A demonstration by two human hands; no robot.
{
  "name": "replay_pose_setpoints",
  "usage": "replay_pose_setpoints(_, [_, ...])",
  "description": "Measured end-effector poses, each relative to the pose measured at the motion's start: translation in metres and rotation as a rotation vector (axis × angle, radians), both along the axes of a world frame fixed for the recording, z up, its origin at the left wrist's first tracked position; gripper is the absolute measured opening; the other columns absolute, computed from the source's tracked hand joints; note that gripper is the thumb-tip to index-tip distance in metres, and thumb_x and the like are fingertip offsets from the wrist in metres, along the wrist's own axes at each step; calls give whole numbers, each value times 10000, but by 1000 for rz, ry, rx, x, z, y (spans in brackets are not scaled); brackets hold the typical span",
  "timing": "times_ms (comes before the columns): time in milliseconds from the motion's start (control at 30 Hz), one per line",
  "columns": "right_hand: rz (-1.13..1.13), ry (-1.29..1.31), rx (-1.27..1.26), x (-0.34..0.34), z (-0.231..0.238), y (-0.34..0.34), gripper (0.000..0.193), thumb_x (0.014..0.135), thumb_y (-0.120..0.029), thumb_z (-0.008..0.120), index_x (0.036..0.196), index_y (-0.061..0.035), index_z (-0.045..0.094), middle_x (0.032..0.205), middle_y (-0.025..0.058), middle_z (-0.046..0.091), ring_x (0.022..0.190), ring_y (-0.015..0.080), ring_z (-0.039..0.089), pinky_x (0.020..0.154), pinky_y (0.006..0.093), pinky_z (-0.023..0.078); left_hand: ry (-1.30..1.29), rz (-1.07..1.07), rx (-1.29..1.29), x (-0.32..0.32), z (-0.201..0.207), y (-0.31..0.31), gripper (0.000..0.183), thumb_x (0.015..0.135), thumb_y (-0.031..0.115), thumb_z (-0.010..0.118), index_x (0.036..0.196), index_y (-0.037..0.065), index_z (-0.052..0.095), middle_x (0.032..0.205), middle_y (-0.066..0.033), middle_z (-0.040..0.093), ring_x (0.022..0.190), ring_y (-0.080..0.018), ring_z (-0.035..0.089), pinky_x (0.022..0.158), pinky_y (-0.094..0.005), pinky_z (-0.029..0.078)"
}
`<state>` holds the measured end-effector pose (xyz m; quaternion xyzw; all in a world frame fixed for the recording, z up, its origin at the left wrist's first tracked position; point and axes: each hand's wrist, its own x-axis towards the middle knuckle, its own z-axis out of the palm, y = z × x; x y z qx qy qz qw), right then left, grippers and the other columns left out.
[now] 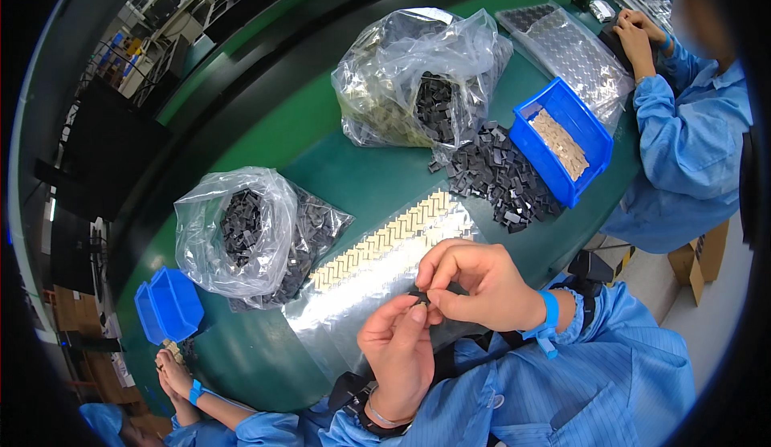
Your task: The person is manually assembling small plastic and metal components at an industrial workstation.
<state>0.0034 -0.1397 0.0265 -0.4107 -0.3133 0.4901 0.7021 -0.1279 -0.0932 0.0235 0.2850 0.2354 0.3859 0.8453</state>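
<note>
Over the near edge of the table, my left hand [400,349] and my right hand [491,286] meet fingertip to fingertip. Both are closed in a pinch on a small black plastic piece [419,295], mostly covered by my fingers. More dark material shows between the right fingers, but I cannot tell whether it is the same piece. Just beyond my hands lies a shiny transparent sheet [317,330], with rows of small beige strips [377,246] along its far side. A loose pile of black pieces [502,178] is spread beyond the right hand.
Two transparent bags, one farther back [385,69] and one left [201,242], hold black pieces. A blue bin [598,146] at right contains beige strips; another blue bin [170,306] stands left. Co-workers' hands are at upper right [638,45] and lower left [173,375]. A patterned plastic tray [578,69] lies behind.
</note>
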Motion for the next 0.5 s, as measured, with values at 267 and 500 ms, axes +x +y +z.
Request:
replay_pose_setpoints(267, [-113, -558, 100, 15, 5, 3, 154, 727, -72, 681, 822, -10, 578, 911, 89, 564, 803, 147, 551, 722, 264, 440, 163, 100, 242, 2, 7, 1, 246, 790, -59, 564, 1032, -41, 529, 875, -119, 617, 789, -158, 596, 724, -253, 489])
replay_pose_setpoints(500, [73, -384, 93, 15, -2, 0, 207, 765, -139, 687, 905, -16, 596, 864, 30, 555, 724, 100, 502, 660, 233, 419, 196, 127, 452, 2, 6, 3, 252, 793, -82, 586, 1038, -84, 528, 879, -156, 626, 774, -167, 625, 714, -247, 516])
